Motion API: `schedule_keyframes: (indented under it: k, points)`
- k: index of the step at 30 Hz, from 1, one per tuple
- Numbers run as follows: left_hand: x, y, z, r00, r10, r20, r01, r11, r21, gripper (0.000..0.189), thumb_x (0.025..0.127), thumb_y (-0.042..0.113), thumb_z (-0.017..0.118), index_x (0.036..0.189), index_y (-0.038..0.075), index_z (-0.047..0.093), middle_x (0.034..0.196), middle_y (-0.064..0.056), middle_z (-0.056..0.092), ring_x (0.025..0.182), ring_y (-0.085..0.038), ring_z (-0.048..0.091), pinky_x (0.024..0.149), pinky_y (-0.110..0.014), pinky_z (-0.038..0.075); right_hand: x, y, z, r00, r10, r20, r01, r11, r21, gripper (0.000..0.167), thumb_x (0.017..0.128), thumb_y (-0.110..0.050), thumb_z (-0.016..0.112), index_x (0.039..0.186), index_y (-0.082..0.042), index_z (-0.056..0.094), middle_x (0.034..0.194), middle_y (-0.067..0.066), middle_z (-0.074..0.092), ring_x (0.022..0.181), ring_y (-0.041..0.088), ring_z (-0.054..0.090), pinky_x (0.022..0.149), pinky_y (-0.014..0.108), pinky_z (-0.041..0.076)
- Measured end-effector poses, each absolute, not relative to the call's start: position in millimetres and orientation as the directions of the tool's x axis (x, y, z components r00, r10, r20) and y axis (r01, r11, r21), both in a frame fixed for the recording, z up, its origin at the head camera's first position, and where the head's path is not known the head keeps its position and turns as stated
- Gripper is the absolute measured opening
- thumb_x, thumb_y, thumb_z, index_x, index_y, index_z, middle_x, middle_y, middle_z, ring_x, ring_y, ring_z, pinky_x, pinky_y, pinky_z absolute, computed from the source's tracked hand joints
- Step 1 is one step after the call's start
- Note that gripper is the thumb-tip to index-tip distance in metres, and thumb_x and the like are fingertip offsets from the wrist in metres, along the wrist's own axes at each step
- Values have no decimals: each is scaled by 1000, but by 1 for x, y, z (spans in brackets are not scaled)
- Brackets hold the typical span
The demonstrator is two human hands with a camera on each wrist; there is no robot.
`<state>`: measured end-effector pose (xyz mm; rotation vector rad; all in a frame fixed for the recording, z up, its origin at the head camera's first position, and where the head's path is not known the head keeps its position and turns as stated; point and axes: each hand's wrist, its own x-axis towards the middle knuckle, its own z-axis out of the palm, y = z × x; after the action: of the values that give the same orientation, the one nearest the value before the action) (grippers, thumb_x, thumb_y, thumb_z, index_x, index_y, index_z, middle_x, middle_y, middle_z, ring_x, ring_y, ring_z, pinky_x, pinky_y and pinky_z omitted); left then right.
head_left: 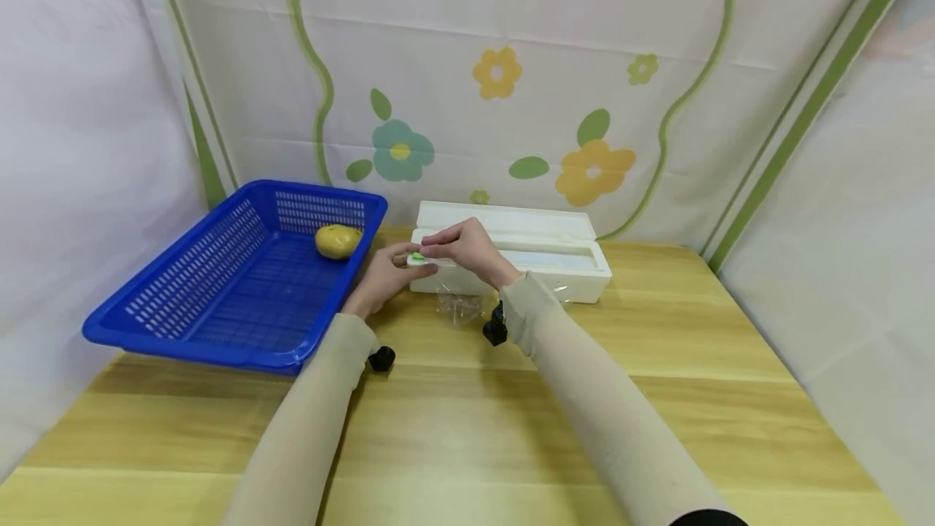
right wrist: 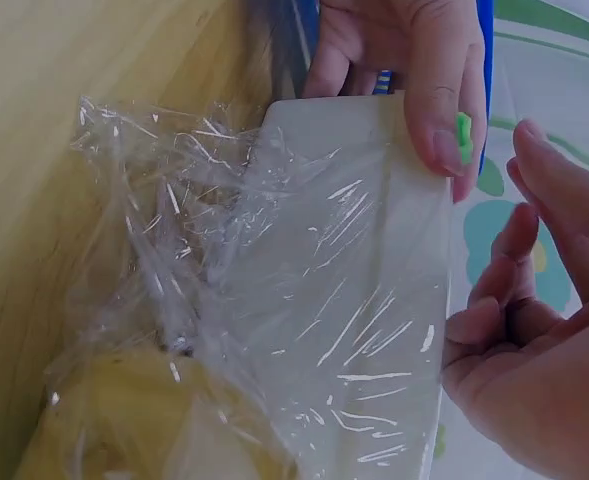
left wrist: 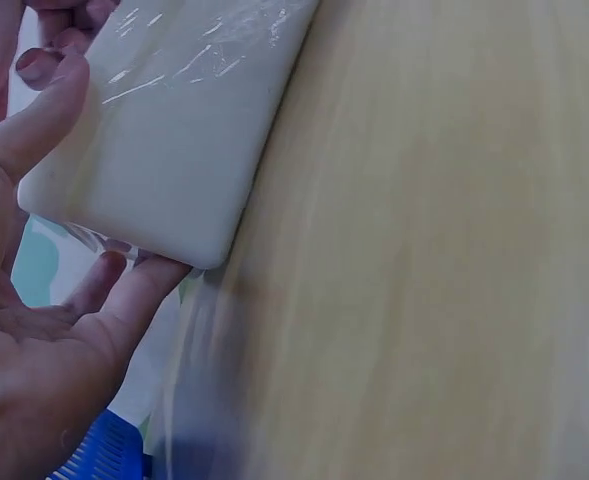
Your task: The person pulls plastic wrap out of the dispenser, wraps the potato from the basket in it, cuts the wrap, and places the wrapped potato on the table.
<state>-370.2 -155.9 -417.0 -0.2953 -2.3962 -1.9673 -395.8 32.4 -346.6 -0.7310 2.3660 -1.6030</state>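
Observation:
A white cling film box (head_left: 570, 286) stands at the back of the table with its lid raised. My left hand (head_left: 381, 278) grips its left end, thumb on the front face and fingers around the end, beside a small green cutter slider (right wrist: 464, 138). My right hand (head_left: 471, 250) is over the front rim near that end; in the right wrist view its thumb and fingers are apart with nothing between them. Clear cling film (right wrist: 164, 240) hangs down the box front. Under the film in the right wrist view lies a yellow potato (right wrist: 144, 415), hidden in the head view.
A blue plastic basket (head_left: 241, 355) stands to the left, with another potato (head_left: 338, 242) in its far right corner. Behind the wooden table (head_left: 438, 437) hangs a floral curtain (head_left: 467, 104).

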Motion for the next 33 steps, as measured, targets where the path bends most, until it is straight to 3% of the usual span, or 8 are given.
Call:
schedule_keyframes:
  k: [6, 12, 17, 21, 33]
  points:
    - [-372, -155, -416, -985, 130, 117, 136, 151, 979, 57, 83, 29, 82, 134, 15, 62, 143, -7, 49, 119, -30, 57, 97, -51, 44, -403, 30, -355, -863, -494, 106, -282, 296, -913, 19, 83, -10, 81, 100, -3, 78, 106, 4, 72, 111, 18, 62, 95, 35, 48]
    - [-374, -154, -416, -984, 133, 122, 142, 153, 978, 53, 84, 26, 81, 132, 14, 63, 141, -7, 51, 115, -29, 60, 95, -49, 45, -405, 25, -362, -865, -482, 137, -329, 341, -881, 11, 82, -12, 82, 91, -6, 80, 96, 3, 74, 98, 17, 65, 87, 34, 51]
    - [-371, -155, -416, -979, 139, 149, 177, 220, 959, 48, 84, 30, 80, 128, 15, 66, 129, -7, 61, 104, -23, 65, 81, -37, 51, -403, 20, -366, -877, -456, 152, -348, 386, -854, 8, 82, -16, 83, 84, -8, 80, 87, -1, 74, 89, 14, 66, 77, 30, 54]
    - [-365, -160, -416, -971, 135, 196, 227, 265, 937, 43, 85, 29, 80, 124, 15, 69, 119, -7, 66, 90, -26, 67, 65, -33, 48, -401, 16, -367, -880, -449, 153, -360, 422, -832, 7, 82, -17, 82, 82, -10, 80, 81, -2, 73, 84, 14, 66, 73, 29, 54]
    - [-369, -155, -414, -952, 166, 257, 298, 325, 898, 36, 86, 28, 79, 119, 16, 71, 119, -2, 67, 88, -26, 69, 67, -48, 54, -403, 28, -363, -882, -442, 162, -378, 461, -803, 7, 83, -18, 82, 84, -11, 81, 79, -3, 73, 80, 13, 66, 71, 29, 53]
